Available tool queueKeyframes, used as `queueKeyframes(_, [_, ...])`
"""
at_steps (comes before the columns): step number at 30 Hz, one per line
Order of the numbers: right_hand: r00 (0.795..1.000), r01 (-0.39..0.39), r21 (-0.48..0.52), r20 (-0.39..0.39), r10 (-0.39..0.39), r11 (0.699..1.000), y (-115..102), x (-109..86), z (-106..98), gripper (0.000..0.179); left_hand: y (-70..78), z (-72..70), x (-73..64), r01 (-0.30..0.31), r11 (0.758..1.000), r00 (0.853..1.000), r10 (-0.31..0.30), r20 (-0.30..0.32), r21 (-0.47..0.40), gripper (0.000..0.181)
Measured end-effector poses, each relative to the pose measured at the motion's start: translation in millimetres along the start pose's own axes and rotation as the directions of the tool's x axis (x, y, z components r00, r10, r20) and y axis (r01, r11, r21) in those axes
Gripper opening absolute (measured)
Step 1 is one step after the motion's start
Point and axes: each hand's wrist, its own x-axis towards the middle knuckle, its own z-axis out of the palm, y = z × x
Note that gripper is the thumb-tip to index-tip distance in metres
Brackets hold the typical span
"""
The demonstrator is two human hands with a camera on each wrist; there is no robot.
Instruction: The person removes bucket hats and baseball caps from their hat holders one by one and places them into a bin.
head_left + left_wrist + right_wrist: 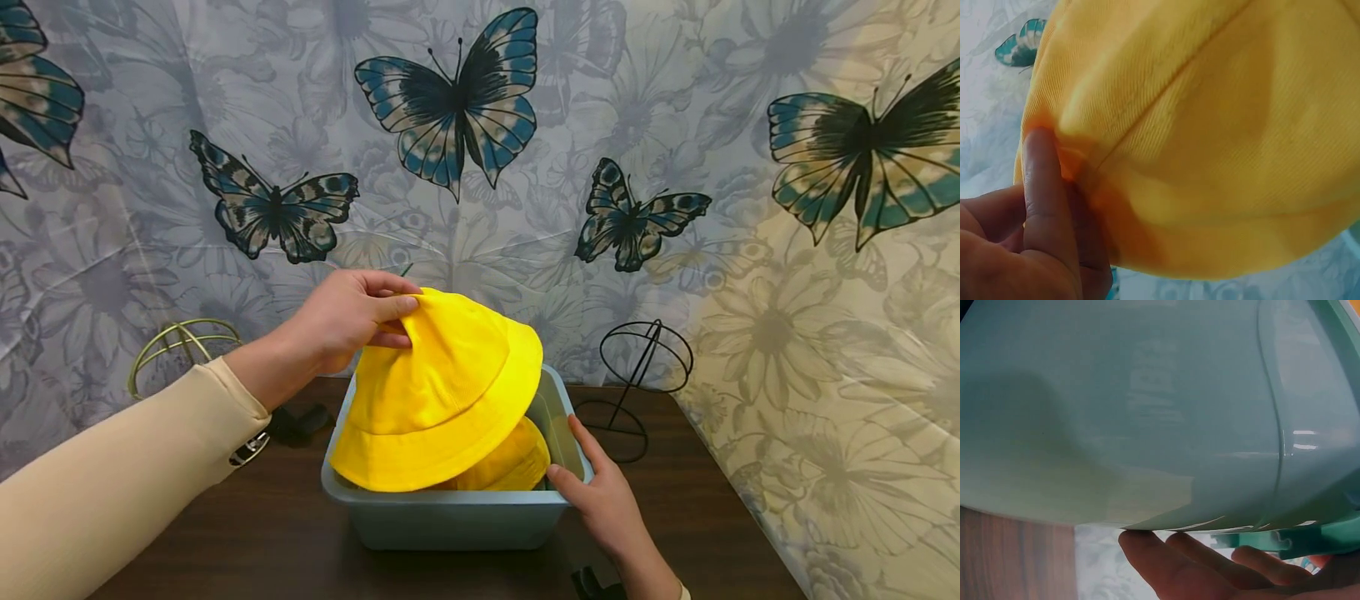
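Observation:
My left hand (341, 321) pinches the crown of a yellow bucket hat (450, 375) between thumb and fingers. The hat hangs tilted over a pale blue plastic bin (457, 521), its brim overlapping the front rim. In the left wrist view, the fingers (1044, 194) press a crease into the hat's cloth. Under the brim, a second yellow hat (510, 462) lies in the bin, partly hidden. At the right rim my right hand (607, 500) grips the bin, thumb near the front corner. The right wrist view shows its fingertips (1138, 540) against the outer wall.
A black wire stand (633, 375) is behind the bin to the right. At the back left stands a yellow-green wire stand (176, 337), partly behind my sleeve. A dark object (300, 423) lies left of the bin on the brown table (247, 508). Butterfly-print cloth (465, 233) hangs behind.

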Motion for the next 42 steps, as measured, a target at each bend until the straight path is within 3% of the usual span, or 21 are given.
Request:
queueKeyframes(9, [1.000, -0.011, 0.017, 0.000, 0.011, 1.000, 0, 0.0, 0, 0.073, -20.2, 17.1, 11.1, 0.009, 1.000, 1.000, -0.009, 0.016, 0.001, 0.025])
queueKeyframes(13, [1.000, -0.006, 0.009, -0.007, 0.006, 1.000, 0, 0.1, 1, 0.073, -28.1, 22.5, 14.4, -0.032, 0.996, 0.999, 0.030, 0.028, 0.080, 0.023])
queueKeyframes(20, [1.000, 0.000, 0.005, -0.013, 0.000, 1.000, 0, 0.0, 1, 0.073, -42.9, 31.0, 18.5, -0.096, 0.961, 0.995, 0.085, 0.051, 0.258, 0.020])
queueKeyframes(29, [1.000, 0.005, 0.006, -0.011, -0.005, 1.000, 0, 0.1, 1, 0.073, -47.2, 39.7, 24.9, -0.143, 0.936, 0.990, 0.130, 0.061, 0.321, 0.018])
queueKeyframes(36, [1.000, 0.016, 0.000, -0.014, -0.016, 1.000, 2, 0.3, 1, 0.073, -47.9, 47.1, 31.3, -0.073, 0.961, 0.995, 0.051, 0.087, 0.267, 0.019])
queueKeyframes(42, [1.000, 0.011, 0.007, -0.016, -0.010, 1.000, 2, 0.8, 2, 0.073, -55.2, 48.5, 39.2, -0.047, 0.952, 0.996, 0.021, 0.089, 0.304, 0.019])
